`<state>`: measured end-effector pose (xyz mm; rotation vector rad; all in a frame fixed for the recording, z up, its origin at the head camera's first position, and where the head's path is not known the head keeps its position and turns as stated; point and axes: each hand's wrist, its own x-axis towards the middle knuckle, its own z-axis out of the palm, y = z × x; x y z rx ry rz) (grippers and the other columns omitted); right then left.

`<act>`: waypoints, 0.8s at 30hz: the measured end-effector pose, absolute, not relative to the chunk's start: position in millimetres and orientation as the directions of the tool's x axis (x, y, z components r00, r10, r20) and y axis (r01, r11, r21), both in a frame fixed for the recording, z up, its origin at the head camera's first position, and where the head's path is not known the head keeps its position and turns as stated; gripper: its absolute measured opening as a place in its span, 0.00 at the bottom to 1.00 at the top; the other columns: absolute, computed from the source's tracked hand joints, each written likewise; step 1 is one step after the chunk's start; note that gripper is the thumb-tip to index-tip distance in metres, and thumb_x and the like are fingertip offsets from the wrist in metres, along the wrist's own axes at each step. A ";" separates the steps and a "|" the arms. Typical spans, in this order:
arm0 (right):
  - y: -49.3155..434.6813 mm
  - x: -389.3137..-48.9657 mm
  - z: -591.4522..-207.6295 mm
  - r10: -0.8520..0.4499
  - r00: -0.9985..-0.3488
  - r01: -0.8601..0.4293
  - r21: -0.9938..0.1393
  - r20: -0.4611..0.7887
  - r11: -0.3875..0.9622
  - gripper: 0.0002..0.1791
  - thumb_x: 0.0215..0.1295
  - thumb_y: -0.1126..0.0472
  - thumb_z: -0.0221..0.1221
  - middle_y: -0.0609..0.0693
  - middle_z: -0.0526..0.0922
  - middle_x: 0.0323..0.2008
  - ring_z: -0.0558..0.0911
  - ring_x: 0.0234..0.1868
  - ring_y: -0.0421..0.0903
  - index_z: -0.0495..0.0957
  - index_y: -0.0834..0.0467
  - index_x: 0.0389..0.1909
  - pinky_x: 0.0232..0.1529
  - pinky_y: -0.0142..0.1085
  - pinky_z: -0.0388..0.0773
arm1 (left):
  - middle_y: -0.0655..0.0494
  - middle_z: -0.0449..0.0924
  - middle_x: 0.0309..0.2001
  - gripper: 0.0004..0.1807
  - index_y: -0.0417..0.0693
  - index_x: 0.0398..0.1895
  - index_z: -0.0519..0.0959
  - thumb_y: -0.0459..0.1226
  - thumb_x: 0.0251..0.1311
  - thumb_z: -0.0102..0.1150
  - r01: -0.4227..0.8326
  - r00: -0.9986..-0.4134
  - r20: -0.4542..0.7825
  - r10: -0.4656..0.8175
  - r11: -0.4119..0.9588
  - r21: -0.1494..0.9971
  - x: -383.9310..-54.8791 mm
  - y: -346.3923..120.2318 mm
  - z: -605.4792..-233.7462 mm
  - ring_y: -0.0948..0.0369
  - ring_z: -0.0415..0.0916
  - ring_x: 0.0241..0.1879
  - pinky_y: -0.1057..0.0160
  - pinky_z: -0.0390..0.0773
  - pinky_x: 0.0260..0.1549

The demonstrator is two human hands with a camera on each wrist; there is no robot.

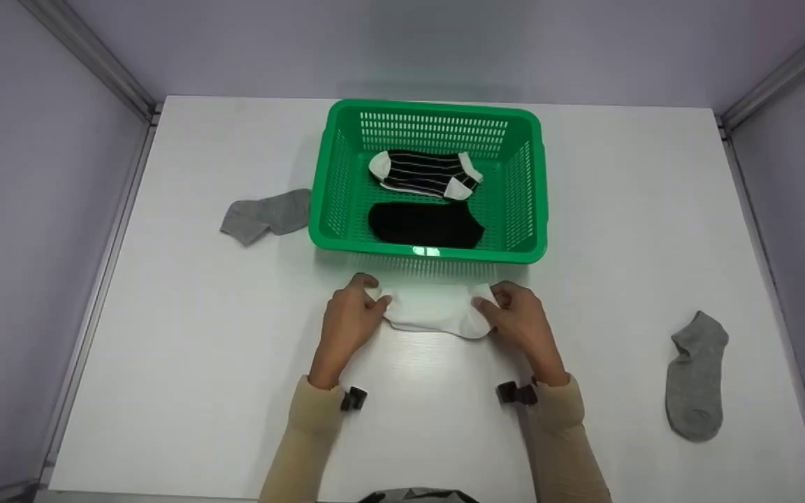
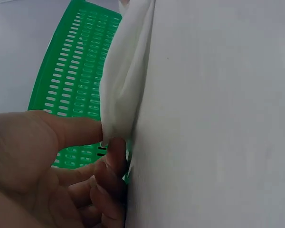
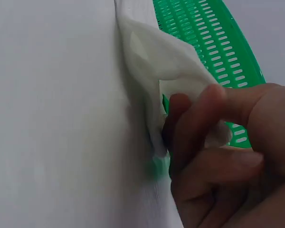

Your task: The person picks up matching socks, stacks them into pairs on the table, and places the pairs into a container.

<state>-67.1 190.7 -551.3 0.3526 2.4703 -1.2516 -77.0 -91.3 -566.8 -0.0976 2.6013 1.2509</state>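
left hand (image 1: 352, 318) and right hand (image 1: 523, 321) pinch opposite ends of the white socks (image 1: 430, 307), long axis parallel to the green basket's near rim (image 1: 486, 256).

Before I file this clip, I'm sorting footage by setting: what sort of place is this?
Probably an indoor work booth: a white table sits between plain walls, grey metal-looking rails run along the corners, and a green basket on the table holds socks.
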 end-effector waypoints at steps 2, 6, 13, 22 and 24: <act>188.8 -65.6 -549.9 0.077 -0.927 0.334 -0.710 -0.368 0.620 0.19 0.72 0.55 0.64 0.55 0.80 0.39 0.76 0.39 0.49 0.81 0.65 0.54 0.41 0.40 0.76 | 0.51 0.86 0.25 0.23 0.37 0.57 0.81 0.44 0.68 0.68 -0.168 -0.961 -0.269 0.061 0.646 0.745 -77.3 -91.5 -565.6 0.62 0.75 0.20 0.65 0.72 0.21; 184.6 -63.5 -547.2 0.072 -0.951 0.274 -0.712 -0.301 0.647 0.22 0.73 0.57 0.64 0.64 0.82 0.55 0.80 0.56 0.58 0.80 0.66 0.60 0.61 0.51 0.77 | 0.50 0.87 0.29 0.19 0.38 0.49 0.84 0.45 0.67 0.70 -0.158 -0.954 -0.283 0.094 0.644 0.748 -77.9 -91.4 -562.9 0.60 0.78 0.26 0.61 0.76 0.27; 183.5 -62.4 -548.1 0.040 -0.956 0.254 -0.753 -0.291 0.607 0.15 0.72 0.61 0.63 0.55 0.81 0.42 0.78 0.47 0.52 0.84 0.55 0.57 0.51 0.45 0.74 | 0.51 0.81 0.37 0.10 0.42 0.46 0.77 0.39 0.72 0.64 -0.160 -0.949 -0.265 0.170 0.464 0.871 -79.4 -91.4 -563.9 0.59 0.77 0.37 0.59 0.76 0.38; 188.1 -65.7 -551.9 0.054 -0.950 0.286 -0.783 -0.308 0.553 0.15 0.71 0.64 0.64 0.58 0.83 0.45 0.81 0.45 0.52 0.82 0.60 0.56 0.47 0.40 0.78 | 0.52 0.80 0.27 0.19 0.39 0.59 0.76 0.40 0.72 0.64 -0.169 -0.957 -0.261 0.127 0.487 0.857 -81.7 -91.5 -569.6 0.62 0.71 0.22 0.64 0.71 0.23; 188.8 -66.6 -551.9 0.062 -0.956 0.272 -0.784 -0.288 0.558 0.14 0.72 0.63 0.63 0.58 0.84 0.47 0.81 0.48 0.52 0.82 0.60 0.56 0.49 0.42 0.78 | 0.52 0.79 0.27 0.21 0.37 0.59 0.77 0.42 0.72 0.65 -0.167 -0.956 -0.265 0.126 0.510 0.844 -81.1 -92.4 -569.6 0.61 0.71 0.23 0.63 0.71 0.24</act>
